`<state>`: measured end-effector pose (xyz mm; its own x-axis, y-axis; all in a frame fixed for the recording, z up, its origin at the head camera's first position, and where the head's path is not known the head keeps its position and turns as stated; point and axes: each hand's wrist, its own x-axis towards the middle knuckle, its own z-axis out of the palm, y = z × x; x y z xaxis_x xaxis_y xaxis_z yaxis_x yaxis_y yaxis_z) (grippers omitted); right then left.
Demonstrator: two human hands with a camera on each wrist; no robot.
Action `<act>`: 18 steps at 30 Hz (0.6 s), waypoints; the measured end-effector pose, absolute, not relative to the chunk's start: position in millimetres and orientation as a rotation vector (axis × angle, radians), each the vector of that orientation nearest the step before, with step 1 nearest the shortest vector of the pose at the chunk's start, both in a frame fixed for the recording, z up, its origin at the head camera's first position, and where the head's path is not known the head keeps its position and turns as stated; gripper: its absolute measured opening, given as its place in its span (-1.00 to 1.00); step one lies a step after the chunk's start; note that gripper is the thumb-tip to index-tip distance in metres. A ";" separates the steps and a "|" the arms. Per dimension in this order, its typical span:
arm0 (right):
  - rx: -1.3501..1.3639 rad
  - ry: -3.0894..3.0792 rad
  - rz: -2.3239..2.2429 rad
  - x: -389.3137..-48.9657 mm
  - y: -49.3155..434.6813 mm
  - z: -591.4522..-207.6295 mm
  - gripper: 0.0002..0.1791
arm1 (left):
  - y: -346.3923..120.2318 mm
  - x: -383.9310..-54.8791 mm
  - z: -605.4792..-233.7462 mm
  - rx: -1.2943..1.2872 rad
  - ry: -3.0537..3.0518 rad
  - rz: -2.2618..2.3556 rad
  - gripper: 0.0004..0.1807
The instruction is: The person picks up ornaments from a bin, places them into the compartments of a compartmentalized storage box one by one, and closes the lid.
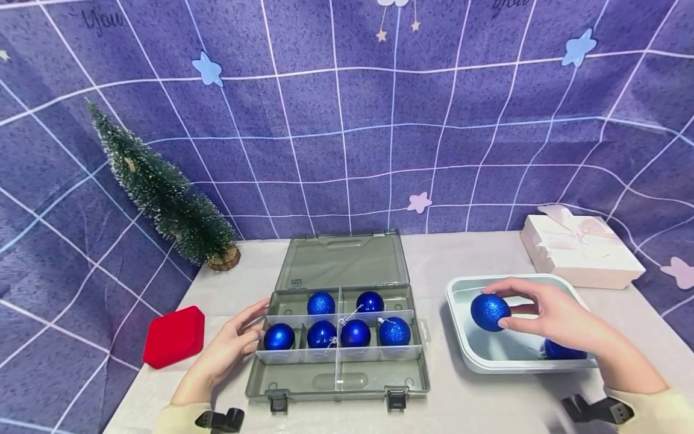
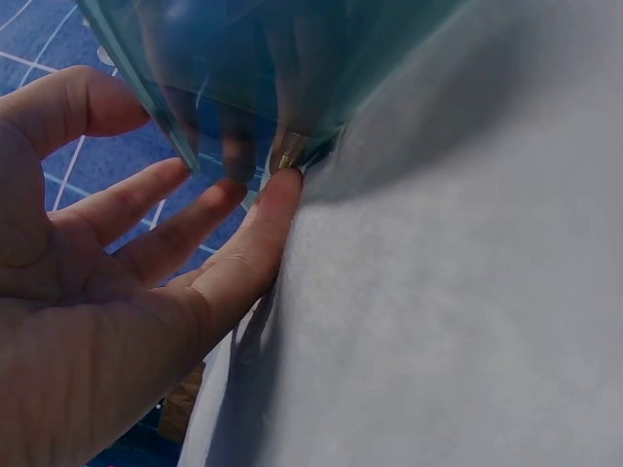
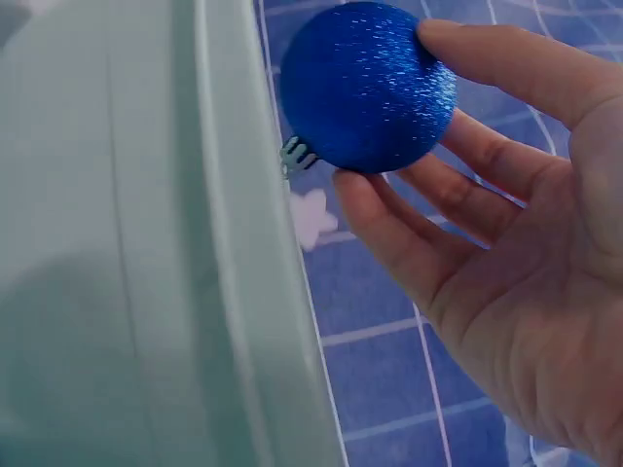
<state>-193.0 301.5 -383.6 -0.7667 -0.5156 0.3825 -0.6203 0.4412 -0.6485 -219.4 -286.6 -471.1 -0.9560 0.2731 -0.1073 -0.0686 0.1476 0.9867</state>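
Observation:
My right hand [image 1: 550, 310] pinches a glittery blue Christmas bauble [image 1: 490, 312] between thumb and fingertips, above a pale plastic basin [image 1: 470, 355]. In the right wrist view the bauble's silver cap [image 3: 296, 154] points toward the basin's rim. Another blue bauble [image 1: 565, 351] lies in the basin, partly behind my right wrist. A grey-green divided box [image 1: 300, 367] lies with its lid [image 1: 341, 262] swung back. Several blue baubles, shiny, matte and glittery, sit in its back and middle rows; the front row holds none. My left hand [image 1: 233, 340] rests its fingertips against the box's left side.
A small frosted Christmas tree [image 1: 162, 187] leans at the back left. Below it lies a red case [image 1: 175, 337]. A white gift box with a bow [image 1: 585, 250] stands behind the basin. Purple patterned cloth [image 1: 347, 120] hangs along the table's back and sides.

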 end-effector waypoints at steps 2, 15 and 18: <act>0.991 -2.552 1.251 -191.4 292.1 -381.7 -0.46 | -287.2 -219.0 -471.2 0.199 2.163 1.888 -0.19; 1.129 -2.415 1.569 -190.9 225.5 -395.5 -0.48 | -288.1 -220.5 -473.0 0.210 2.156 1.903 -0.18; 1.151 -2.405 1.634 -192.1 207.9 -404.0 -0.49 | -288.3 -220.6 -473.5 0.215 2.140 1.920 -0.19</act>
<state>-192.1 207.9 -404.0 -0.7291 -0.5584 0.3957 -0.5736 0.1831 -0.7984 -220.6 -288.3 -473.5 -0.9558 0.2792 -0.0918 -0.0610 0.1172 0.9912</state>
